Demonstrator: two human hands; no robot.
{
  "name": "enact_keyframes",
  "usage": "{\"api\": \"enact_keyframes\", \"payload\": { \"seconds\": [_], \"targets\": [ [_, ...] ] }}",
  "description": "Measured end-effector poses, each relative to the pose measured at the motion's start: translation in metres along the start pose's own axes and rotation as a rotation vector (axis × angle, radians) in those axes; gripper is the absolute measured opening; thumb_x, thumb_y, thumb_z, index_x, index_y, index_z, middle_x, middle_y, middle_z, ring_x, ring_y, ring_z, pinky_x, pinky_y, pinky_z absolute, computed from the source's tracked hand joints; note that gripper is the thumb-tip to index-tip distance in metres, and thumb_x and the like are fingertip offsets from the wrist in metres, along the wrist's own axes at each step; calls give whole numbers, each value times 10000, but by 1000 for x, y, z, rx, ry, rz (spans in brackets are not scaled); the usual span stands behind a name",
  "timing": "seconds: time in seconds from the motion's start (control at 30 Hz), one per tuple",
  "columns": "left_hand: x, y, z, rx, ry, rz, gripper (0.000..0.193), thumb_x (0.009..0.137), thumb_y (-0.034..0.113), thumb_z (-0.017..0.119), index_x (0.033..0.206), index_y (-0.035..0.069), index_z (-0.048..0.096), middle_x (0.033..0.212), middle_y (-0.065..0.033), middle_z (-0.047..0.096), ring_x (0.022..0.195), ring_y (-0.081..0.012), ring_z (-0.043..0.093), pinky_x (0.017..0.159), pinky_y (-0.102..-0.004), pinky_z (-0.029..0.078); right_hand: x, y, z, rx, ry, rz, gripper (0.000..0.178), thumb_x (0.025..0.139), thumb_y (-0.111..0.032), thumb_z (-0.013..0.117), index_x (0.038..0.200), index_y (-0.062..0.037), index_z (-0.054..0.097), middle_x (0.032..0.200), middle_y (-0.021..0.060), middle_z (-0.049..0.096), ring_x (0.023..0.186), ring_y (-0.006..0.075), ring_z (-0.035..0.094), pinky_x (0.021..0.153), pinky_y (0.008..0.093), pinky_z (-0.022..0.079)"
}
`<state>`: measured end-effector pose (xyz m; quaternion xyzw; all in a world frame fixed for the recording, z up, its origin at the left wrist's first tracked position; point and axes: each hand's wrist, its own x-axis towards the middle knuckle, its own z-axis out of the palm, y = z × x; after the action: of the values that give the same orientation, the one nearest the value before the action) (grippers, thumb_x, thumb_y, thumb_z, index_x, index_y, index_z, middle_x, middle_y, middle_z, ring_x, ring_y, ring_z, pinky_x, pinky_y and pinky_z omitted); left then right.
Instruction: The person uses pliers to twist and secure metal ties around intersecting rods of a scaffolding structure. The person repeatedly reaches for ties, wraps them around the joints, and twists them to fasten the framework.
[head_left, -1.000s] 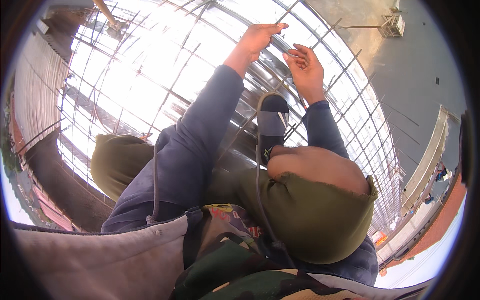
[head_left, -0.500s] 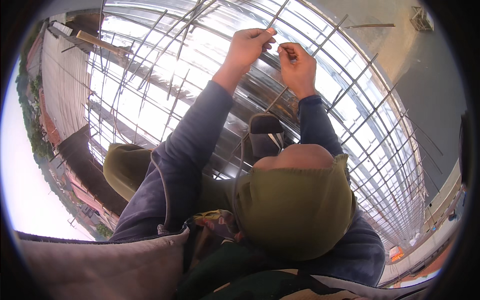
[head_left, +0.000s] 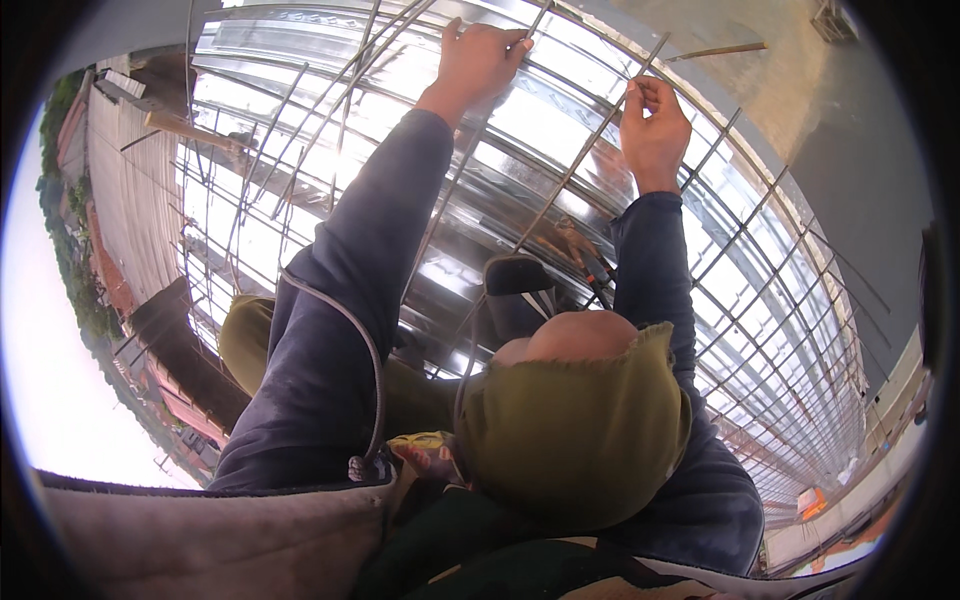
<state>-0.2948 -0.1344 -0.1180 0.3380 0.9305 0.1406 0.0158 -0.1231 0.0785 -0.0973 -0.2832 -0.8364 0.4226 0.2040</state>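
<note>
My left hand (head_left: 478, 62) is at the far end of a long steel reinforcing bar (head_left: 535, 25), its thumb and forefinger closed against the bar and another finger raised. My right hand (head_left: 655, 135) is further right, thumb and fingertips pinched together beside a second steel bar (head_left: 598, 130). A thin wire (head_left: 628, 72) shows faintly at those fingertips. Rusty pincers (head_left: 580, 250) lie on the mesh near my shoe (head_left: 517, 280), with dark handles pointing toward me.
Crossed bars form a mesh over shiny corrugated metal sheeting (head_left: 460, 265). Bar ends stick up at left and along the right edge. A wooden pole (head_left: 190, 130) lies at far left. My bent knee (head_left: 570, 430) fills the lower middle. Grey concrete (head_left: 850, 150) lies beyond the right edge.
My hands, close together before, are now apart: the left has moved slightly up and left, the right to the right. The pincers near my shoe have come into clear view.
</note>
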Motion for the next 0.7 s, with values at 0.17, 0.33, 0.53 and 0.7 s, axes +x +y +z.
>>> {"api": "enact_keyframes", "payload": {
  "seconds": [0.17,0.33,0.53,0.7],
  "targets": [
    [3,4,10,-101,-66,-39,427,1126,499,484,1296,257,792,779,-13,766,925,-216,727,1182,-534,283,-14,40,-4,180,62,41,161,1005,-171,748,1080,-29,761,922,88,800,801,145,738,719,291,577],
    [5,10,4,-92,-122,-17,434,1127,528,459,1314,313,787,741,5,755,922,-221,716,1136,-550,284,-17,16,2,47,-5,49,140,976,-172,754,1063,-64,775,886,104,801,799,178,766,711,314,588],
    [3,8,13,-51,-130,-9,487,1118,587,434,1297,311,793,821,8,774,968,-219,704,1121,-565,283,10,-11,16,-355,-135,-103,154,954,-242,708,1035,-141,791,808,52,793,807,225,768,820,413,508],
    [4,-2,25,-240,-177,-29,453,1079,469,538,1287,146,779,1104,-98,786,1115,-263,710,1095,-519,361,18,18,31,-430,-108,-180,181,962,-302,683,1056,-206,804,853,0,805,804,244,764,872,435,442]
  ]
}}
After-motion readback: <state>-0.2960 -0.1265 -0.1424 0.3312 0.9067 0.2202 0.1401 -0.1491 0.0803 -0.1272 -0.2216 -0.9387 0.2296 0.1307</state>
